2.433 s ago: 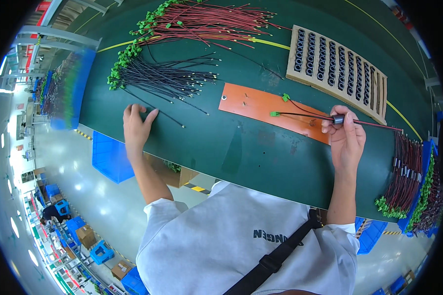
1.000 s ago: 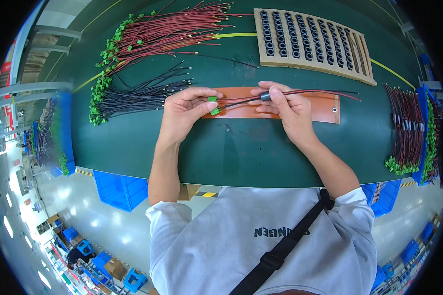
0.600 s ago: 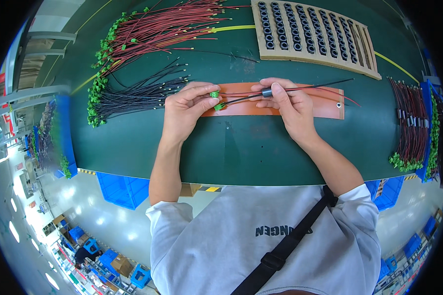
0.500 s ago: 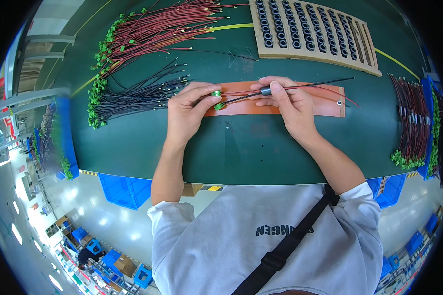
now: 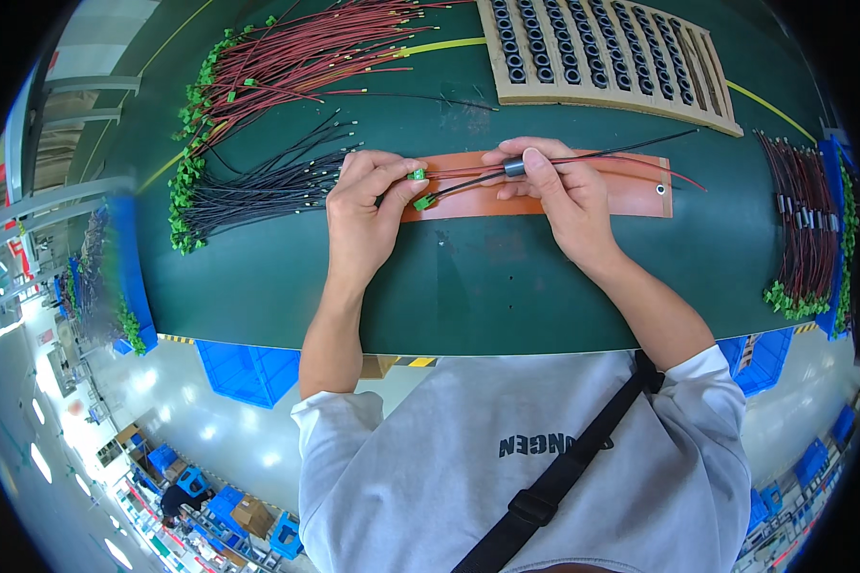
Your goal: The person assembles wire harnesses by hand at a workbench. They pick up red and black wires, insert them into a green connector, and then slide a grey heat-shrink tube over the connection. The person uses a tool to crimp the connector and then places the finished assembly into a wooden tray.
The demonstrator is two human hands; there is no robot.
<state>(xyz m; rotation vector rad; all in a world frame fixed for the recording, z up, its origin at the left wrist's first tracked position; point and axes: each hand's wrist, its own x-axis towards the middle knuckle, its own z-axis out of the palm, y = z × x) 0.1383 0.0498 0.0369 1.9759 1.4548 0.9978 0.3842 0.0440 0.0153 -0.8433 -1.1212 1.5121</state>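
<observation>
wires, one red and one black, run left to right between the hands, just above the orange mat on the green table. left hand pinches their green plug ends in closed fingers. right hand is closed on the small dark ring around the wires, so the ring lies nearer the right hand.

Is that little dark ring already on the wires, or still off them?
On. The ring, pinched in the right hand, has the red and black wires running through it, out both sides; the left hand holds their green plugs.
</observation>
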